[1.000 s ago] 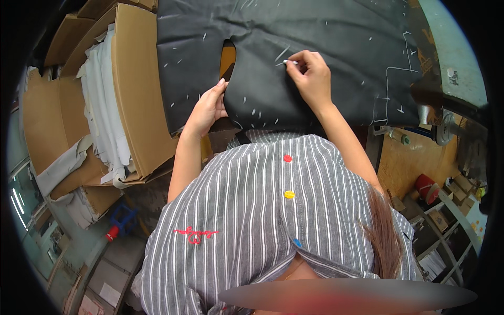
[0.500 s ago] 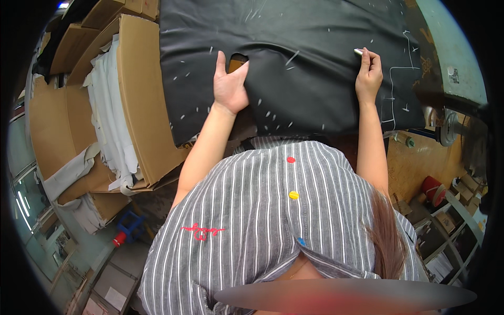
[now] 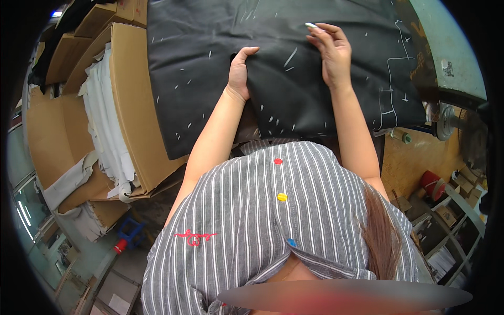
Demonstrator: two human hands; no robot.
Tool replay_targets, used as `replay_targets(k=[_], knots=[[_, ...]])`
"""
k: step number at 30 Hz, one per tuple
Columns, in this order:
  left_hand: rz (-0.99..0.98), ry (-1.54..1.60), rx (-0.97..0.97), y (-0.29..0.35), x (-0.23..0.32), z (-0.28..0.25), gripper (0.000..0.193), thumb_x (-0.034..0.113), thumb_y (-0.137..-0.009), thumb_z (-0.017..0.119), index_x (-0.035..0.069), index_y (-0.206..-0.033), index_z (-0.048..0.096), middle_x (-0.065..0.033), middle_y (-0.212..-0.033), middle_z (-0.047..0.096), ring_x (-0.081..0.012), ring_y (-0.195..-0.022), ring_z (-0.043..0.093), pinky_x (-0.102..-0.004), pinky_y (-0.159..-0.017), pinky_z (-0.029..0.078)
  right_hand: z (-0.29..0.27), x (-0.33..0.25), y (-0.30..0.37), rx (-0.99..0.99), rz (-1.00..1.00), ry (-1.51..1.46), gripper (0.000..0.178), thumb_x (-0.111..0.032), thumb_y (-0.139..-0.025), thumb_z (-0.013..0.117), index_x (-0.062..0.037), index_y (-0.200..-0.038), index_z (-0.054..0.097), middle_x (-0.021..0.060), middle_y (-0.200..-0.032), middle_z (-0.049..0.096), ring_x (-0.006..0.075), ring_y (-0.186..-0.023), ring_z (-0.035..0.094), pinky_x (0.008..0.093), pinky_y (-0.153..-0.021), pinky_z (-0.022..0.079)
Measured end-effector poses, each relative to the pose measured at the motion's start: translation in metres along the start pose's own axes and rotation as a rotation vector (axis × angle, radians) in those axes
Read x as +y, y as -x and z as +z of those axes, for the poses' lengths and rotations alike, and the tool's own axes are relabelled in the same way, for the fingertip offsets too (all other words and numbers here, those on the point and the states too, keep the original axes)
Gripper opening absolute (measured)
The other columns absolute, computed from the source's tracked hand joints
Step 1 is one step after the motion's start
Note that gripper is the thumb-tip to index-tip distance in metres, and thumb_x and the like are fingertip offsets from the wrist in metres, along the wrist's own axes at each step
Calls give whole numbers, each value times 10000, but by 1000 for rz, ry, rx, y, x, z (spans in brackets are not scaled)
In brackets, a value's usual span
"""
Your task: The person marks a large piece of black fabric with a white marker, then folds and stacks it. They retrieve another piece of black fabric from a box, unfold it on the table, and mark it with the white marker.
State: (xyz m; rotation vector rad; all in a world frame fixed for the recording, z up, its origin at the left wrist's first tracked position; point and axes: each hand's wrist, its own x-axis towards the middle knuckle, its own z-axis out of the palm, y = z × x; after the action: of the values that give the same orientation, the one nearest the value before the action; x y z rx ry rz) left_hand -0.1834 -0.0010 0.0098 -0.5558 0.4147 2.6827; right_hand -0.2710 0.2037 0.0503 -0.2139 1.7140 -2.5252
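Pinching a white marking stick point(image 3: 311, 25) with the right hand point(image 3: 335, 55) above a black leather-like sheet point(image 3: 294, 97) spread ahead; reaching into its slit point(image 3: 233, 56) with the left hand point(image 3: 239, 79), with fingers hidden, grip impossible to tell.

Your view comes from the left one of two side-by-side fisheye cameras on your head, facing steeply down past your chest. Nearest the lens, your grey-and-white striped shirt point(image 3: 241, 215) fills 6 o'clock. Farther off, the broad black leather-like sheet point(image 3: 294, 105) is seen from above at 12 o'clock, with your bare left hand point(image 3: 239, 76) at 12 and your bare right hand point(image 3: 335, 58) at 1. The wide lens reaches the tall brown cardboard box point(image 3: 144, 105) at 10 o'clock, and its dark rim curves in at 9 and 3.
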Motion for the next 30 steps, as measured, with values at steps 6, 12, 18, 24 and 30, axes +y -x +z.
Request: replay_targets(k=[6, 12, 18, 24, 30], knots=[[-13, 26, -6, 4, -2, 0, 392, 291, -930, 508, -19, -1064, 709, -157, -1048, 739, -294, -892, 709, -403, -894, 555, -2, 27, 5, -13, 62, 121, 136, -94, -915, 726, 11, -976, 664, 44, -888, 696, 88, -811, 634, 221, -760, 501], [-11, 77, -71, 9, -6, 6, 430, 306, -940, 484, -29, -1120, 686, -166, -1086, 729, -295, -911, 711, -394, -893, 558, 10, 32, 6, -80, 10, 432, 171, -178, -877, 767, -18, -906, 714, 27, -864, 728, 86, -781, 653, 238, -726, 503], [-36, 46, -65, 3, -4, -1, 413, 302, -936, 491, -27, -1069, 703, -166, -1041, 739, -298, -893, 714, -388, -891, 560, 19, 20, 11, -14, -189, 787, 171, -211, -788, 797, -73, -870, 736, 54, -755, 675, 175, -723, 620, 316, -682, 500], [76, 40, -36, 9, -4, 4, 472, 369, -956, 496, -4, -1193, 662, -160, -1190, 698, -315, -1074, 669, -421, -1012, 498, -4, 11, 16, -47, -9, 238, 180, -158, -899, 754, 0, -964, 697, 24, -861, 714, 67, -797, 633, 226, -739, 505], [-11, 164, -327, 10, -7, 1, 730, 611, -962, 485, 31, -1407, 507, -125, -1424, 556, -314, -1265, 541, -429, -1107, 398, -103, -31, 48, 380, -172, 214, 164, -73, -920, 719, 12, -1050, 667, 61, -979, 700, 99, -858, 651, 224, -794, 528]])
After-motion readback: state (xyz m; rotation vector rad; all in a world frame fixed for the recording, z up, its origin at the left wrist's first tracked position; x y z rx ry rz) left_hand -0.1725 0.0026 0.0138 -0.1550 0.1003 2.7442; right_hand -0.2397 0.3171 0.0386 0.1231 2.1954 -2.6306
